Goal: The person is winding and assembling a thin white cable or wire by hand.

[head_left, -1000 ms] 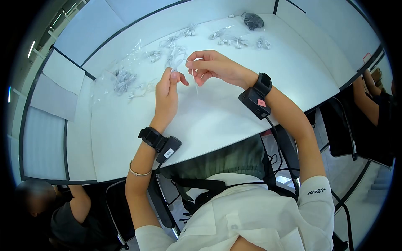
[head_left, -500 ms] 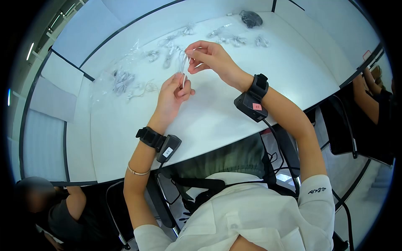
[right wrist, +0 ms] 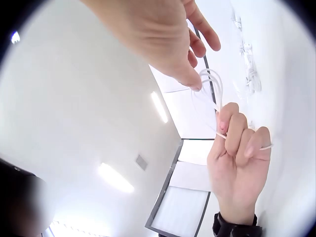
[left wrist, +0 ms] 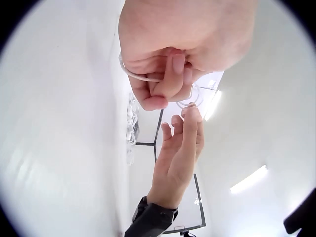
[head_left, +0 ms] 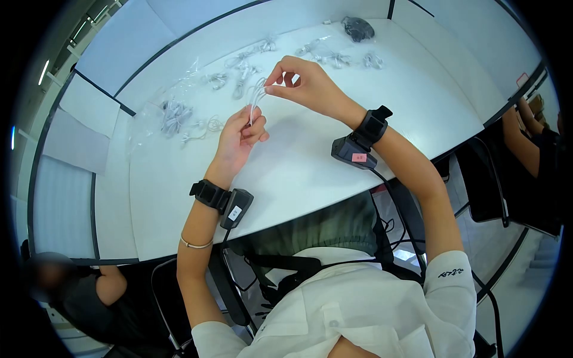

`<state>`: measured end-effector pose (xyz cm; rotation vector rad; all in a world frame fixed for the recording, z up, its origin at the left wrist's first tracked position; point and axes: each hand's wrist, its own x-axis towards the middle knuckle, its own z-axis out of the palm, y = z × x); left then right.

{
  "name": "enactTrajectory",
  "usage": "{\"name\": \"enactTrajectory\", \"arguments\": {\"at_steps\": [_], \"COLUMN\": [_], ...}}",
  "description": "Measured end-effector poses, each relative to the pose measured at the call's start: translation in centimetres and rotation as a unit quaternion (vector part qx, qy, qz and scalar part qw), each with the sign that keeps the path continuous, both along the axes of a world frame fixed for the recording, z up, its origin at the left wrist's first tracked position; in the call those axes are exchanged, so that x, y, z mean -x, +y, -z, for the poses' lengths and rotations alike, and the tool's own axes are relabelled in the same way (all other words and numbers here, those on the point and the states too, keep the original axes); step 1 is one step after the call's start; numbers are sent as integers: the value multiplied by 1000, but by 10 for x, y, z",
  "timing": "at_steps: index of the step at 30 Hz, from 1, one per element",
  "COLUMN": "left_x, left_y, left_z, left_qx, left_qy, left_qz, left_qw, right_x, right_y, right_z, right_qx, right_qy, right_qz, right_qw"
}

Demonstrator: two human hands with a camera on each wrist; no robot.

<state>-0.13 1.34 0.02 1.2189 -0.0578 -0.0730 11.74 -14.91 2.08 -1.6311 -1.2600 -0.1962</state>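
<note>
A thin white cable (head_left: 258,94) is bunched in narrow loops between my two hands above the table. My left hand (head_left: 237,138) grips the lower part of the loops, its fingers curled into the palm. In the right wrist view, a short piece of the cable (right wrist: 267,146) sticks out by that hand's little finger. My right hand (head_left: 307,86) is higher and to the right, pinching the top of the loops with thumb and index fingertip. Its other fingers stand apart from the cable, as the left wrist view shows.
Several bundled white cables (head_left: 242,80) lie behind the hands on the white table (head_left: 310,173). A larger cable pile (head_left: 174,116) rests in clear plastic at left. A dark bundle (head_left: 358,28) lies at the back right. Upright panels (head_left: 203,45) border the table.
My left hand has moved down and slightly left from the right hand, its fingers now curled round the cable. The cable has come together into upright loops. The right hand stays near its place.
</note>
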Motion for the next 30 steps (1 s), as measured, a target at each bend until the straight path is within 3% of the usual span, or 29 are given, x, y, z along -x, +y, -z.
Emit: {"name": "enactTrajectory", "arguments": {"at_steps": [9, 24, 27, 30], "left_x": [1, 5, 6, 5], "left_y": [-1, -5, -7, -3], "left_z": [-3, -6, -7, -7], "left_qx": [-80, -283, -298, -254], "left_qy": [11, -37, -25, -9], "left_qz": [7, 7, 22, 50], "left_qw": [997, 958, 954, 966], "right_x": [6, 0, -2, 2], "right_y": [-4, -7, -10, -12], "right_z": [-8, 0, 1, -5], "right_qx": [4, 93, 132, 145], "right_qy": [83, -23, -97, -92], "right_qz": [-15, -6, 7, 5], "right_qw": [996, 995, 986, 985]}}
